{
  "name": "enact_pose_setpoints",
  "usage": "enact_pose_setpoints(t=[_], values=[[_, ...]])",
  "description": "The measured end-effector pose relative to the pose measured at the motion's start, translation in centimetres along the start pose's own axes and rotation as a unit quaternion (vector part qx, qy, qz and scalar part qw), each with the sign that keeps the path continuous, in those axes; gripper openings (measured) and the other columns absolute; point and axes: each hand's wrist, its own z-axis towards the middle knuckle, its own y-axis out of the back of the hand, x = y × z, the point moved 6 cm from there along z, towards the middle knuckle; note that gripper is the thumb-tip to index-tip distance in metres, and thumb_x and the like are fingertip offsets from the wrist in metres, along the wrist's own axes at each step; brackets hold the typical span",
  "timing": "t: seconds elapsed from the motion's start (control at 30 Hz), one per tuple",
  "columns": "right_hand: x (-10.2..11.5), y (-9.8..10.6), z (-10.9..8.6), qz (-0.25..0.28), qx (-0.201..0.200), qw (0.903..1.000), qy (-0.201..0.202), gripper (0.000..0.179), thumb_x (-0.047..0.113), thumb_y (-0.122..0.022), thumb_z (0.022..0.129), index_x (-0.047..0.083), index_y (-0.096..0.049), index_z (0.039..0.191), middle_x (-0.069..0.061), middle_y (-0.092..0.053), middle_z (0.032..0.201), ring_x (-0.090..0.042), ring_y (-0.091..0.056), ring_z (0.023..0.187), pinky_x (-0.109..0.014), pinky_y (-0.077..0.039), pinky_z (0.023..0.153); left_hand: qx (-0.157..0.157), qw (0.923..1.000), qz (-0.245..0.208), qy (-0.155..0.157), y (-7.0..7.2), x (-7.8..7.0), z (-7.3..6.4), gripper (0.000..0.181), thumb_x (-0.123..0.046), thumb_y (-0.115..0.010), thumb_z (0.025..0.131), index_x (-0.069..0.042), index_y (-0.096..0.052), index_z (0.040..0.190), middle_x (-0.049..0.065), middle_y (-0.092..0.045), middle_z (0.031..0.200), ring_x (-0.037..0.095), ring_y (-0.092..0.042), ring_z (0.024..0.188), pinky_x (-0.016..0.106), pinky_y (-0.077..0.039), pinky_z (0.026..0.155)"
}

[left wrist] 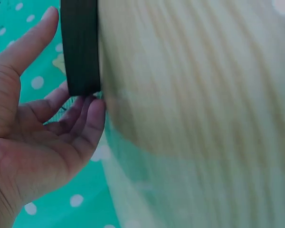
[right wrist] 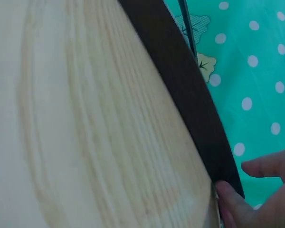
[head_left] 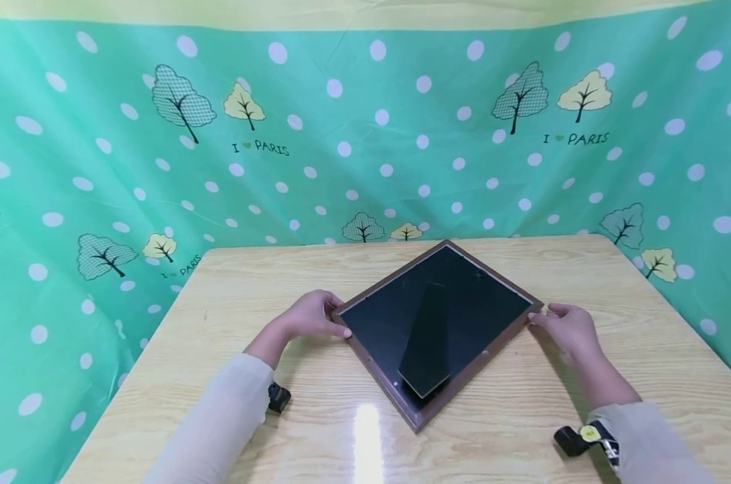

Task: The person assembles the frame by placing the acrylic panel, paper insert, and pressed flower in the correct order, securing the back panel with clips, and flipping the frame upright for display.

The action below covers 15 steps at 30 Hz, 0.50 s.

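A picture frame (head_left: pixel 368 323) lies back side up on the wooden table, turned so that one corner points toward me. Its border is brown, its backing black, and a black easel stand (head_left: pixel 428 343) runs along the back. At the left corner my left hand (head_left: pixel 311 316) grips the frame, thumb above and fingers beneath. The left wrist view shows the dark frame edge (left wrist: pixel 80 47) between thumb and fingertips. My right hand (head_left: pixel 573 329) holds the right corner by thumb and fingers. In the right wrist view the frame's side (right wrist: pixel 180 90) runs down to those fingers.
The light wooden table (head_left: pixel 250 289) extends around the frame, with a bright glare spot in front. A green polka-dot cloth (head_left: pixel 365 134) with printed trees hangs behind and at both sides. Small black devices (head_left: pixel 571 441) sit at both wrists.
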Motion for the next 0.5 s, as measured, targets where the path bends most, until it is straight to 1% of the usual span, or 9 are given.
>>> enact_pose_setpoints(t=[0.07, 0.13, 0.17, 0.2, 0.23, 0.3, 0.37, 0.43, 0.5], values=[[0.0, -0.4, -0.3, 0.057, 0.035, 0.9977, -0.012, 0.075, 0.006, -0.056, 0.097, -0.017, -0.005, 0.147, -0.041, -0.041, 0.133, -0.023, -0.068, 0.098, -0.039, -0.049, 0.095, 0.004, 0.9999, 0.004, 0.013, -0.2, -0.4, 0.0, 0.046, -0.027, -0.089, 0.071, -0.004, -0.069, 0.106, 0.001, -0.065, 0.091, 0.015, -0.059, 0.082, 0.032, -0.051, 0.075], [0.1, -0.9, -0.8, 0.114, 0.076, 0.9905, -0.016, 0.076, 0.001, -0.054, 0.096, -0.018, 0.0, 0.146, -0.043, -0.038, 0.131, -0.011, -0.068, 0.081, -0.031, -0.054, 0.087, 0.016, 0.9997, 0.005, 0.017, -0.4, -0.7, 0.0, 0.038, -0.027, -0.087, 0.073, -0.005, -0.07, 0.099, 0.001, -0.065, 0.089, 0.015, -0.061, 0.079, 0.031, -0.052, 0.071], [0.2, -1.1, -1.0, 0.135, 0.092, 0.9864, -0.015, 0.076, -0.002, -0.053, 0.096, -0.018, 0.002, 0.146, -0.044, -0.035, 0.132, -0.009, -0.068, 0.08, -0.027, -0.055, 0.083, 0.024, 0.9996, 0.004, 0.014, -0.6, -0.8, 0.0, 0.035, -0.025, -0.087, 0.074, -0.005, -0.07, 0.096, 0.001, -0.065, 0.088, 0.015, -0.061, 0.077, 0.031, -0.053, 0.069], [0.2, -1.3, -1.2, 0.144, 0.106, 0.9838, -0.012, 0.075, -0.002, -0.052, 0.097, -0.019, 0.003, 0.146, -0.046, -0.03, 0.135, -0.008, -0.067, 0.082, -0.027, -0.055, 0.084, 0.034, 0.9993, 0.002, 0.011, -0.7, -1.0, 0.1, 0.031, -0.024, -0.087, 0.074, -0.005, -0.07, 0.093, 0.001, -0.066, 0.087, 0.014, -0.062, 0.075, 0.031, -0.053, 0.067], [0.3, -1.4, -1.4, 0.147, 0.116, 0.9823, -0.007, 0.074, -0.002, -0.051, 0.097, -0.019, 0.002, 0.145, -0.046, -0.021, 0.141, -0.007, -0.066, 0.084, -0.028, -0.054, 0.085, 0.044, 0.999, -0.001, 0.009, -0.9, -1.2, 0.1, 0.029, -0.023, -0.087, 0.074, -0.006, -0.07, 0.09, 0.001, -0.066, 0.085, 0.014, -0.061, 0.073, 0.03, -0.053, 0.065], [0.3, -1.6, -1.8, 0.141, 0.127, 0.9818, 0.006, 0.071, -0.001, -0.05, 0.098, -0.02, 0.0, 0.145, -0.046, -0.022, 0.14, -0.006, -0.065, 0.086, -0.028, -0.054, 0.086, 0.063, 0.998, -0.007, 0.0, -1.3, -1.5, 0.2, 0.027, -0.02, -0.087, 0.074, -0.006, -0.069, 0.088, 0.001, -0.065, 0.083, 0.014, -0.06, 0.072, 0.029, -0.052, 0.064], [0.3, -1.7, -2.1, 0.134, 0.133, 0.982, 0.008, 0.07, -0.001, -0.05, 0.098, -0.021, -0.002, 0.144, -0.045, -0.028, 0.135, -0.007, -0.065, 0.087, -0.03, -0.054, 0.086, 0.074, 0.9971, -0.016, -0.009, -1.7, -1.7, 0.5, 0.031, -0.018, -0.087, 0.074, -0.004, -0.069, 0.095, 0.002, -0.065, 0.087, 0.014, -0.06, 0.077, 0.029, -0.052, 0.069], [0.3, -1.7, -2.6, 0.124, 0.139, 0.9825, 0.001, 0.069, -0.001, -0.049, 0.098, -0.022, -0.002, 0.144, -0.04, -0.034, 0.131, -0.008, -0.064, 0.088, -0.032, -0.055, 0.085, 0.079, 0.9964, -0.028, -0.012, -2.2, -2.1, 0.8, 0.041, -0.018, -0.085, 0.076, -0.003, -0.067, 0.109, 0.003, -0.066, 0.097, 0.015, -0.06, 0.086, 0.03, -0.053, 0.076], [0.3, -1.8, -3.3, 0.114, 0.155, 0.9814, -0.009, 0.07, -0.001, -0.049, 0.098, -0.022, 0.0, 0.144, -0.038, -0.035, 0.13, -0.011, -0.062, 0.09, -0.035, -0.056, 0.083, 0.082, 0.9954, -0.047, -0.012, -2.7, -2.5, 1.2, 0.054, -0.018, -0.083, 0.079, -0.003, -0.061, 0.126, 0.005, -0.064, 0.11, 0.019, -0.06, 0.097, 0.033, -0.052, 0.083]])
